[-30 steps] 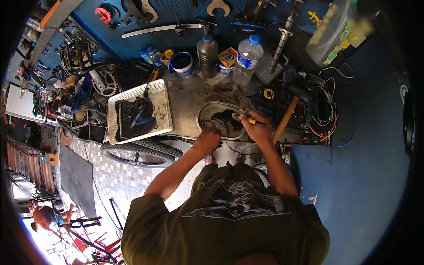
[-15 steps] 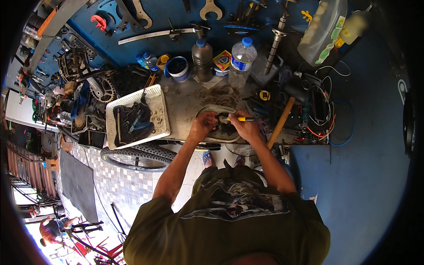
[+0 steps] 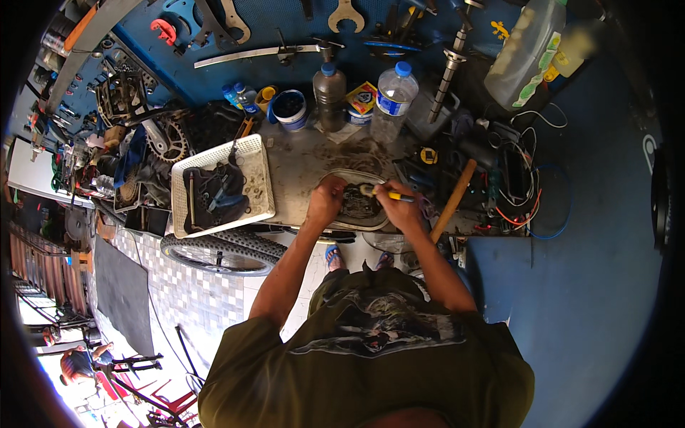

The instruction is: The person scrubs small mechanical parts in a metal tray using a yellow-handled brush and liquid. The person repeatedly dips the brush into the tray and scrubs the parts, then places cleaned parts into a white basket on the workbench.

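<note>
Over the workbench, my right hand (image 3: 401, 212) grips a brush with a yellow and black handle (image 3: 401, 196). Its pale bristles point left, over a shallow rounded tray (image 3: 353, 172) with dark, wet-looking grime inside. At the tray's left side, my left hand (image 3: 326, 202) is closed, its fingertips curled in. Whatever it pinches is too small and too hidden to make out. A gap separates the bristles from the left fingers.
Left of the tray stands a white plastic basket (image 3: 268, 182) with pliers and dark parts. Bottles (image 3: 394, 93) and a grease tub (image 3: 291, 118) line the back. A wooden handle (image 3: 454, 200) slants at the right, near tangled cables (image 3: 528, 167). A bicycle wheel (image 3: 214, 255) lies below the bench edge.
My hands have moved apart slightly, showing more of the tray's inside. The brush handle now tilts down to the right, and its bristles have drawn away from my left fingers.
</note>
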{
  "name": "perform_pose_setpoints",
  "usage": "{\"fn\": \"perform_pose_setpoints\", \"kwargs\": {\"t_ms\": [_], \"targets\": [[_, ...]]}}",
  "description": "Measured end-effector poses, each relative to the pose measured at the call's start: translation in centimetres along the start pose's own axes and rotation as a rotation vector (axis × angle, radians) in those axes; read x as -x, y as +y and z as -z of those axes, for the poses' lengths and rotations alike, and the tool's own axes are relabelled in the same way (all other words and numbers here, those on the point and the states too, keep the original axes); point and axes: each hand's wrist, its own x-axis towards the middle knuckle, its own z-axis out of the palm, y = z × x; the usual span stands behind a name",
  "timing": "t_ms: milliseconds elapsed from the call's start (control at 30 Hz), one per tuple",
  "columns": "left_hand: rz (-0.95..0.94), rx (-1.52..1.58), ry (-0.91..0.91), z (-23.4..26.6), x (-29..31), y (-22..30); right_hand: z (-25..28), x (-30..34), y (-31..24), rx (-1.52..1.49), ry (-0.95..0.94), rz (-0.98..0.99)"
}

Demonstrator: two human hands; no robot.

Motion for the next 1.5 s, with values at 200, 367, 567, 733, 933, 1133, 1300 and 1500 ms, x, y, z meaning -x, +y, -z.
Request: {"fn": "perform_pose_setpoints", "kwargs": {"t_ms": [200,367,567,733,933,1133,1300,1500], "targets": [[-0.193,-0.379,-0.435,-1.3,0.9,2.2,2.5,-0.5,0.4,0.060,0.076,-0.065],[-0.243,-0.493,-0.556,-3.5,1.6,1.5,2.1,0.3,0.7,0.182,0.097,0.000],[-0.190,-0.433,-0.411,-0.9,-0.5,6.2,2.2,0.7,1.2,0.120,0.088,-0.028],[-0.451,-0.326,-0.077,4.1,-1.0,13.0,2.7,0.5,0.9,0.110,0.060,-0.067],[0.101,-0.252,-0.196,4.6,1.6,4.9,1.6,0.4,-0.8,0.117,0.009,0.048],[0.024,-0.571,0.172,16.9,0.1,-1.0,0.8,-0.3,-0.5,0.111,-0.043,0.036],[0.189,-0.640,0.104,20.7,1.2,-3.7,0.2,-0.8,0.0,0.142,-0.066,0.038],[-0.243,-0.429,0.080,11.0,1.3,0.6,-0.1,-1.5,0.2,0.114,-0.028,0.065]]}}
